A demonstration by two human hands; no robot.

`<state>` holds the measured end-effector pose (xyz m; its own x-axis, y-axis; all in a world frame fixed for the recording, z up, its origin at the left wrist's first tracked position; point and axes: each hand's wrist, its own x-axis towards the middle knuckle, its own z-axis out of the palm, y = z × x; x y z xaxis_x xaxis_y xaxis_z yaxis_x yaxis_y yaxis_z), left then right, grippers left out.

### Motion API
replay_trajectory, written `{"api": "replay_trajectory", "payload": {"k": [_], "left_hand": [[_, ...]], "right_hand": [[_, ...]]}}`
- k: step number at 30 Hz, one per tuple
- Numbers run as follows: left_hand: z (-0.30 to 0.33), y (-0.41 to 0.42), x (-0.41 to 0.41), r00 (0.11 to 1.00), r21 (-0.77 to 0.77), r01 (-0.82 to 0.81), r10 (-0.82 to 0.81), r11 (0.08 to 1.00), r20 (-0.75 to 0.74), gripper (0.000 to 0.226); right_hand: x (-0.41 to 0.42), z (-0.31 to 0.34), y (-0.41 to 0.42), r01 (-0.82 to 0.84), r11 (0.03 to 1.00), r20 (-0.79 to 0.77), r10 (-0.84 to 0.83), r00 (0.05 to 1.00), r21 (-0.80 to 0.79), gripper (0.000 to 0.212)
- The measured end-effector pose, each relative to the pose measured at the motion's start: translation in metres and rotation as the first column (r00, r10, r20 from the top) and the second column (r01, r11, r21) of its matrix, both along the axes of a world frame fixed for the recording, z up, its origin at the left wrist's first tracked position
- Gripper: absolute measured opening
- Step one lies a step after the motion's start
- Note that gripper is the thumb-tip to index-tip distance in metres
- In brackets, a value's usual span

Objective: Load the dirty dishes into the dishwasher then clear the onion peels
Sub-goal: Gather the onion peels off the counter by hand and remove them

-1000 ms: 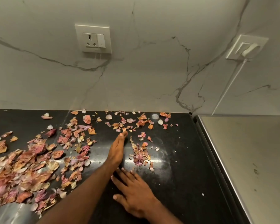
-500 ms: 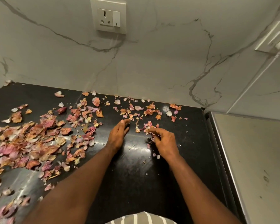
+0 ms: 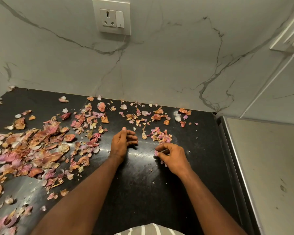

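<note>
On the black countertop (image 3: 139, 187) in the head view, both hands are working the peel stage. The right hand (image 3: 172, 158), at about four o'clock from centre, has fingers curled, pinching a few pink scraps, with a small pile (image 3: 160, 136) just beyond its fingertips at twelve o'clock. The left hand (image 3: 122, 143) rests edge-down beside it, fingers loosely curled, holding nothing that shows. Onion peels (image 3: 32, 150) lie thick out at nine o'clock and thinner along the wall at twelve, so most clearing looks undone; no dishes or dishwasher in sight, so that part can't be judged. Marbled wall (image 3: 159, 65) behind, socket (image 3: 111, 18) at twelve o'clock, steel surface (image 3: 265, 167) at three.
</note>
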<state>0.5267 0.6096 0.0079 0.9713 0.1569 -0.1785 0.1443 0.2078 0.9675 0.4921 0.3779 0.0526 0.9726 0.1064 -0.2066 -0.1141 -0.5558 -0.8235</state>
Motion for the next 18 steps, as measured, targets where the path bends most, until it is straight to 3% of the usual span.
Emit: {"api": "replay_trajectory", "payload": {"k": [5,8,11,15,18], "left_hand": [[0.001,0.0,-0.003,1.0,0.006,0.006,-0.005,1.0,-0.002,0.058],[0.002,-0.001,-0.004,1.0,0.024,0.004,-0.005,1.0,0.002,0.058],[0.002,-0.002,-0.004,1.0,0.035,0.009,-0.009,0.999,-0.002,0.057],[0.002,-0.002,-0.005,1.0,0.037,-0.006,0.007,0.999,-0.012,0.057],[0.001,-0.003,-0.006,1.0,0.057,-0.006,0.007,0.998,-0.004,0.056]], "right_hand": [[0.001,0.001,-0.024,-0.192,0.935,-0.249,0.118,0.961,-0.297,0.03],[0.004,-0.003,-0.022,-0.2,0.944,-0.261,0.13,0.957,-0.261,0.03],[0.007,-0.004,-0.015,-0.141,0.959,-0.118,0.115,0.986,-0.246,0.022],[0.003,-0.006,-0.005,0.124,0.974,0.224,-0.08,0.971,-0.188,0.032],[-0.003,0.006,-0.006,0.05,0.978,0.192,-0.01,0.981,-0.201,0.03]]}}
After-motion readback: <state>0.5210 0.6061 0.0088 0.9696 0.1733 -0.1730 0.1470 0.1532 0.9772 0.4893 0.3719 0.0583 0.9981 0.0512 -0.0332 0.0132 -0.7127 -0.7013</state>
